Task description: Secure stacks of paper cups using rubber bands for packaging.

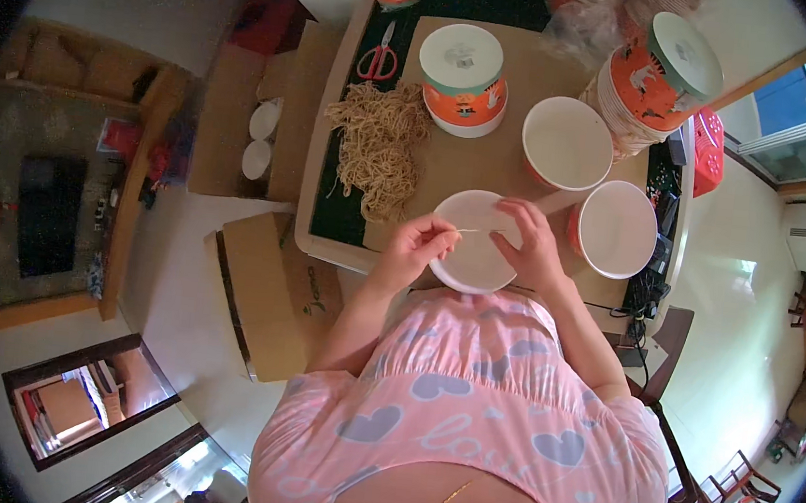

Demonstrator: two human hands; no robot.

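Note:
Over a white paper tub (469,275) at the table's near edge, my two hands face each other with a short piece of thin tan string (468,230) stretched between them. My left hand (418,246) pinches one end between thumb and fingertips. At the other end, my right hand (531,248) has its thumb and a finger at the string, the remaining fingers curled above. The exact grip there is small and partly hidden. A loose heap of tan string (374,147) lies beyond my left hand. Two open white tubs, one farther (567,143) and one nearer (616,230), stand right of my right hand.
Behind the string are red-handled scissors (379,61) and a lidded orange tub (466,83). Stacked tubs with a lidded one (647,86) stand far right, near black cables (646,299). Cardboard boxes (272,297) sit left of the table; a chair (685,492) is at right.

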